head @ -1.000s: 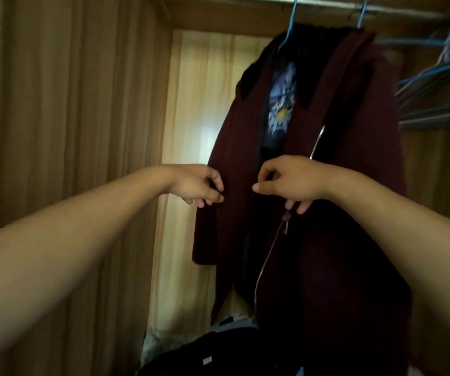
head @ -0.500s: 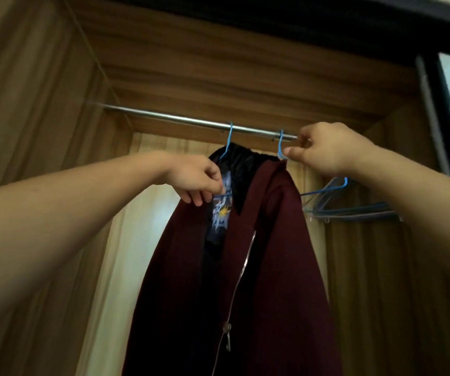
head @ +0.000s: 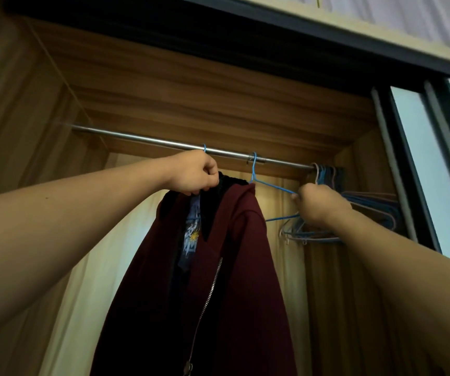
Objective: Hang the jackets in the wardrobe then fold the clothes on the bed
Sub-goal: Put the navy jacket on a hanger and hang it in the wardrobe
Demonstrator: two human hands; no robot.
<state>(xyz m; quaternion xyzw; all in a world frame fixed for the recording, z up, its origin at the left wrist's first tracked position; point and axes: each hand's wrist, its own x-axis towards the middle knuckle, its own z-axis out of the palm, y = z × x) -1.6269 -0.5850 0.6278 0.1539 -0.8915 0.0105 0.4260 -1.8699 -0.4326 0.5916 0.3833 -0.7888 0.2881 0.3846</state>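
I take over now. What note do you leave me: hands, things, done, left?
Left hand grips the black garment by its collar under the rail.
Right hand pinches a blue hanger hooked on the rail.
Maroon zip jacket hangs in front of the black garment; spare hangers bunch at the right end.
Done: both garments hang.
Left: folding the clothes on the bed, not in view.

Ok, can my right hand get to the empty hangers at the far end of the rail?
Probably yes: the right hand sits just beside the empty hangers, nothing between, though it holds a blue hanger now.
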